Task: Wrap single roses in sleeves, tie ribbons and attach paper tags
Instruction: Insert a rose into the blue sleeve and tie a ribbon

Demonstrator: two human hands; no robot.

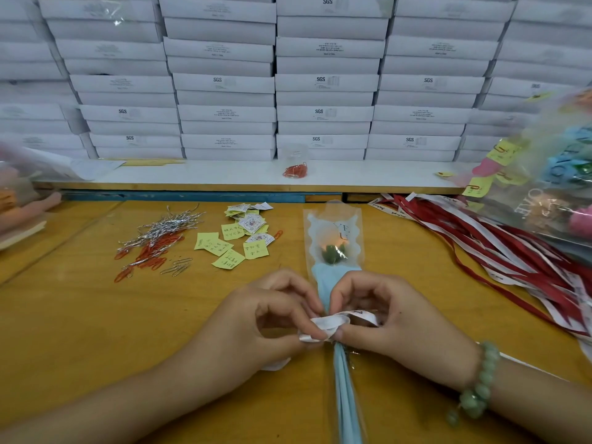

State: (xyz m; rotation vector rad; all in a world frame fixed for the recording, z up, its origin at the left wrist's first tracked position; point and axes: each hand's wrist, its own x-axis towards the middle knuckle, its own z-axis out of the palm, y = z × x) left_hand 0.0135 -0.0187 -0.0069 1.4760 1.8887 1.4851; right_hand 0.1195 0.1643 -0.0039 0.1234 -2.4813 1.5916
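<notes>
The wooden worktop [80,315] carries, at left of centre, a tangle of silver twist ties [163,227] overlapping a scatter of red paper clips [150,253], with a few silver paper clips [179,266] just beside them. Near these lie loose yellow handwritten notes [224,248] and round-printed paper tags [253,224]. A sleeved rose [333,245] lies in the middle, bloom pointing away, with a white ribbon [333,322] at its narrow neck. Red and white ribbons [499,248] fan across the right side. Behind, a raised white ledge [224,174] bears stacked white boxes [224,113] and a clear bag of red clips [294,169].
</notes>
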